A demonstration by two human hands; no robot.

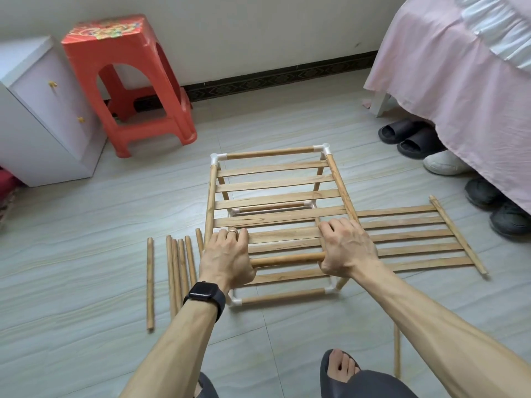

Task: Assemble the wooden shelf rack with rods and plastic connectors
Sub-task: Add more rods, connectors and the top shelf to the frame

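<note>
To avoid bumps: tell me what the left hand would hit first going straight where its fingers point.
Probably the next slat ahead of the left hand; depth is unclear, so it might pass over it.

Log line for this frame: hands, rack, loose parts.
left hand: grips front rod | right hand: grips same rod | rack: upright on floor | loose rods left, slat panel right

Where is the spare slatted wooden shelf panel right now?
In the head view, the slatted wooden shelf panel lies flat on the tiled floor right of centre, right of the right hand gripping the half-built wooden rack.
</note>
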